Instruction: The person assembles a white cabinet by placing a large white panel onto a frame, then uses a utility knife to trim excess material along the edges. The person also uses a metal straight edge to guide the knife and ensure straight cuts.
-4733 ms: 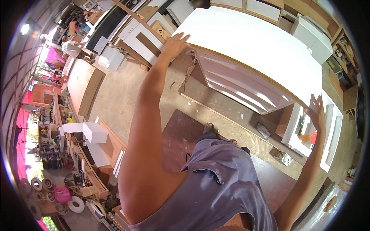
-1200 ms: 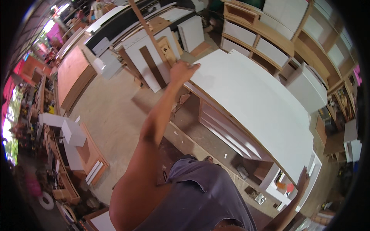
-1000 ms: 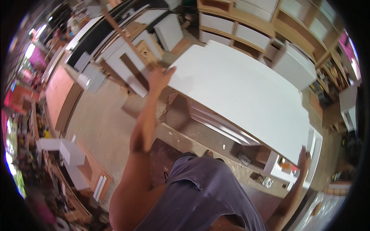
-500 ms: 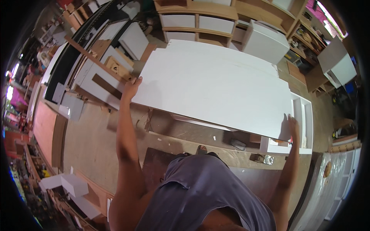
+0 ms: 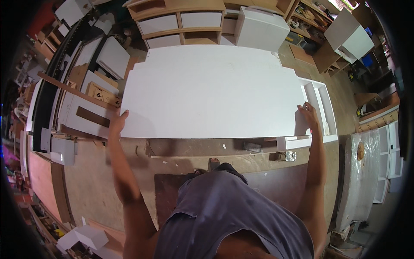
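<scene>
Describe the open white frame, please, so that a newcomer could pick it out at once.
Start at the large white panel before the person and go to its right end, by the right hand. Jutting out there, partly hidden by the panel, is the white frame. Unlike the solid panel, it has open sections between rails.

The light was dim and soft over the floor [image 5: 90,185], the white board [image 5: 211,90] looked brightest, and a small gap [image 5: 345,4] glared beyond its far right corner. The right hand [image 5: 309,115] threw a soft shadow near the board's front right corner. Fisheye bending curved its far edge, black ringed the view, and clutter [image 5: 14,172] at far left was blurred.
</scene>
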Demonstrator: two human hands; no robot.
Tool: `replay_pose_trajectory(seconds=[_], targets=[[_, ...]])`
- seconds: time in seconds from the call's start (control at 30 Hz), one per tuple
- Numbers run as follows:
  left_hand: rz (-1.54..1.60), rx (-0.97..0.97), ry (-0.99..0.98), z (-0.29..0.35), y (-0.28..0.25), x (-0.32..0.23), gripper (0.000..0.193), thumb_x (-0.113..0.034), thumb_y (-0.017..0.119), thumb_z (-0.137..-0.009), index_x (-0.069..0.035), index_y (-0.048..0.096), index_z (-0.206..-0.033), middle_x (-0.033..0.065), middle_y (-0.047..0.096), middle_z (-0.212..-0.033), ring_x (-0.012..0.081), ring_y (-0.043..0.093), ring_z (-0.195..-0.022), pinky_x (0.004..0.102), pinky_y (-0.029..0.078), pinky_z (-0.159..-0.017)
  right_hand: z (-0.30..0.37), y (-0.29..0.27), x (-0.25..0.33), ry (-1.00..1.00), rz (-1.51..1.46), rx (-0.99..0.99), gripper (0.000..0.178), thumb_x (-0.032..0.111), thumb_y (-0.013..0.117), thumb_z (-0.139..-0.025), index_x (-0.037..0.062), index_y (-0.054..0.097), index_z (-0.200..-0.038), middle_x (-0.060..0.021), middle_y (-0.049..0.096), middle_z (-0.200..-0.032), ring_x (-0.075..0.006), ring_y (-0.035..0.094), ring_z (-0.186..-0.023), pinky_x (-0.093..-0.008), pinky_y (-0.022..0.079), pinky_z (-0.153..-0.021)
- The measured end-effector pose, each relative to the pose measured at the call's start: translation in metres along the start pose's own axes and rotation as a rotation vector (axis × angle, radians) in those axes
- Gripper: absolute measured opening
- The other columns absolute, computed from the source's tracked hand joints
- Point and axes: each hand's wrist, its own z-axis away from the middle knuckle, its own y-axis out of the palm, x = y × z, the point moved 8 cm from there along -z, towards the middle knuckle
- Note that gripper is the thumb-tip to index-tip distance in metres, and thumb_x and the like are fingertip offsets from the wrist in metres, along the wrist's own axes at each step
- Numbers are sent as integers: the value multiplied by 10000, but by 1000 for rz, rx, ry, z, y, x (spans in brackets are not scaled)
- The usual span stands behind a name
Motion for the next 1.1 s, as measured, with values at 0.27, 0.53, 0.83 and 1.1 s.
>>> replay_pose_trajectory(seconds=[0.27, 0.53, 0.83, 1.1], targets=[[187, 106, -31, 7, -1, -6, 466, -145, 673, -917, 10, 553, -1340, 134, 627, -1249, 201, 584, -1075, 345, 453, -950, -12, -7, -8, 71, -46, -49, 230, 244, 745, -851, 43, 635, -847, -6, 584, -746, -106, 535, -673, -303, 439, -592], [311, 74, -60, 6, -2, 14, 474, -163, 684, -916, -10, 559, -1347, 94, 671, -1165, 171, 594, -1026, 326, 463, -914, -23, 4, 13, -12, 62, -6, 253, 257, 691, -882, 75, 555, -769, 26, 480, -681, -78, 457, -648, -284, 392, -572], [202, 27, -44, 14, -3, 0, 502, -205, 705, -897, 15, 578, -1330, 112, 661, -1212, 197, 604, -1088, 339, 453, -966, -30, -2, -26, 27, 16, -68, 791, 399, 694, -877, -125, 427, -1406, -220, 585, -1258, -258, 561, -1133, -331, 449, -964], [591, 28, -141, 2, -4, 82, 749, -570, 592, -928, -8, 489, -1413, 188, 558, -1355, 257, 547, -1211, 386, 440, -1008, -58, -5, -4, -236, 714, -283, 608, 352, 643, -890, 27, 501, -1383, -249, 614, -1265, -408, 614, -1140, -437, 503, -941]])
